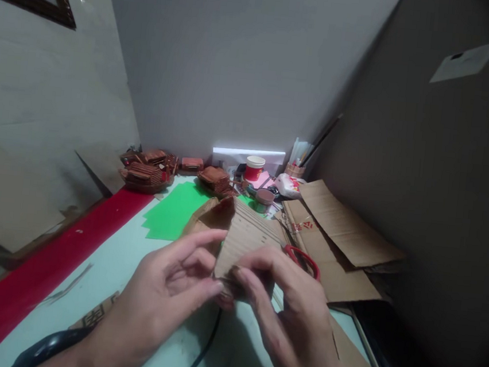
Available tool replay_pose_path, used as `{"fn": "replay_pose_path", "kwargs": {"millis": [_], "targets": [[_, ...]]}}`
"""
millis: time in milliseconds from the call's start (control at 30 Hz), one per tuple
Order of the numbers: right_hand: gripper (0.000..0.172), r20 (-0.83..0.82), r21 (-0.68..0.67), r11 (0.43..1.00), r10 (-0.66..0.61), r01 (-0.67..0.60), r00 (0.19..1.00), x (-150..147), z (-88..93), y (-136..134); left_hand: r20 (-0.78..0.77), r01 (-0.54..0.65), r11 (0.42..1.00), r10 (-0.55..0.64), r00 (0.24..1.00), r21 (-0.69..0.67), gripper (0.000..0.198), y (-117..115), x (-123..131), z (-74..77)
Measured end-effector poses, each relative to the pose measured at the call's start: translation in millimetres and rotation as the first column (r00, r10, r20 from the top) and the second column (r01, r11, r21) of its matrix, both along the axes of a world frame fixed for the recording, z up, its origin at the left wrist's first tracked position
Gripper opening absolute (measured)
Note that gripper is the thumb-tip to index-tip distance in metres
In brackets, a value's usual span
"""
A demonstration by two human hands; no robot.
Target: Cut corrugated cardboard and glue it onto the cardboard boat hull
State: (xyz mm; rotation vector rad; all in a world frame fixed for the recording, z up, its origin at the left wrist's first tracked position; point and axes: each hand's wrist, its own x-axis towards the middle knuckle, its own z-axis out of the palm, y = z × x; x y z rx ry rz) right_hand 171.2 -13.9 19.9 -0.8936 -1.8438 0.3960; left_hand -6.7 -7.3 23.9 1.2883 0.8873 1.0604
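A small cardboard structure (246, 235) with a ribbed, sloping panel and an opening on its left side is between my hands. My left hand (165, 291) grips its lower left edge, with the thumb below and the fingers at the side. On the lower front edge of the panel, my right hand (288, 309) pinches with thumb and forefinger; what lies between those fingertips is too small to make out. Red-handled scissors (304, 261) lie just behind my right hand, partly hidden by it.
Flat cardboard pieces (348, 228) are stacked on the right. Green sheets (172, 211) lie at the left behind the structure. Brown boat-shaped trays (145, 180) of stacked pieces, a red and white cup (254, 168) and a pen holder (295, 168) stand at the back. A black cable (207, 347) runs below.
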Motion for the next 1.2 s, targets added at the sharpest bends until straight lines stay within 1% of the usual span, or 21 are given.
{"fn": "replay_pose_path", "kwargs": {"millis": [100,167,200,267,400,467,533,600,667,733,800,867,933,1067,1133,1200], "targets": [[0.004,0.025,-0.046,0.997,0.062,-0.061,0.998,0.6,0.6,-1.5,-0.057,-0.058,0.997,0.061,0.997,0.043,0.042,-2.7,1.4,1.8],[0.01,0.063,-0.043,0.995,0.092,-0.09,0.994,1.0,1.5,-1.5,-0.076,-0.087,0.991,0.095,0.993,0.097,0.042,-4.4,2.5,2.9],[0.009,0.078,-0.035,0.994,0.103,-0.101,0.992,1.2,2.0,-1.2,-0.084,-0.091,0.988,0.102,0.991,0.126,0.041,-5.2,2.8,3.0],[0.006,0.083,-0.02,0.992,0.126,-0.125,0.988,1.8,2.9,-0.6,-0.106,-0.081,0.98,0.102,0.989,0.182,0.04,-6.7,2.7,2.5],[0.012,0.064,-0.029,0.99,0.141,-0.139,0.988,2.3,2.9,-1.8,-0.169,-0.061,0.966,0.106,0.98,0.251,0.037,-10.6,2.3,1.7],[0.013,0.052,-0.077,0.988,0.138,-0.134,0.989,1.7,3.1,-3.6,-0.177,-0.097,0.959,0.148,0.973,0.268,0.033,-13.4,3.4,3.0],[0.013,0.013,-0.176,0.973,0.155,-0.15,0.988,1.0,4.6,-5.4,-0.17,-0.152,0.944,0.208,0.963,0.292,0.029,-16.1,4.9,5.0],[0.015,-0.06,-0.299,0.934,0.185,-0.194,0.981,1.1,7.4,-6.4,-0.166,-0.169,0.93,0.232,0.958,0.326,0.027,-18.3,5.9,7.0],[0.016,-0.16,-0.407,0.873,0.221,-0.268,0.962,2.3,10.0,-6.5,-0.162,-0.152,0.925,0.219,0.962,0.347,0.025,-19.9,6.2,8.5],[0.017,-0.26,-0.491,0.798,0.248,-0.349,0.933,4.5,11.3,-6.4,-0.14,-0.155,0.937,0.208,0.968,0.314,0.023,-21.2,5.9,9.6],[0.018,-0.347,-0.55,0.728,0.245,-0.408,0.905,6.6,11.3,-6.4,-0.112,-0.178,0.952,0.211,0.971,0.249,0.02,-21.9,4.8,9.9],[0.02,-0.398,-0.566,0.699,0.231,-0.436,0.888,7.8,11.0,-7.0,-0.092,-0.182,0.96,0.205,0.974,0.211,0.017,-21.2,2.2,9.0],[0.02,-0.4,-0.566,0.704,0.221,-0.429,0.889,7.9,11.4,-8.2,-0.102,-0.159,0.963,0.185,0.977,0.216,0.016,-18.9,-1.8,7.0],[0.019,-0.374,-0.543,0.743,0.205,-0.392,0.905,6.7,13.0,-10.2,-0.183,-0.055,0.961,0.107,0.977,0.271,0.015,-14.2,-8.5,3.1],[0.018,-0.387,-0.532,0.748,0.203,-0.398,0.899,6.6,12.8,-10.0,-0.16,-0.071,0.964,0.115,0.981,0.256,0.014,-14.7,-7.6,3.5],[0.017,-0.42,-0.536,0.732,0.201,-0.421,0.885,6.9,11.5,-8.9,-0.098,-0.129,0.968,0.152,0.983,0.215,0.015,-16.8,-3.9,5.4]]}}
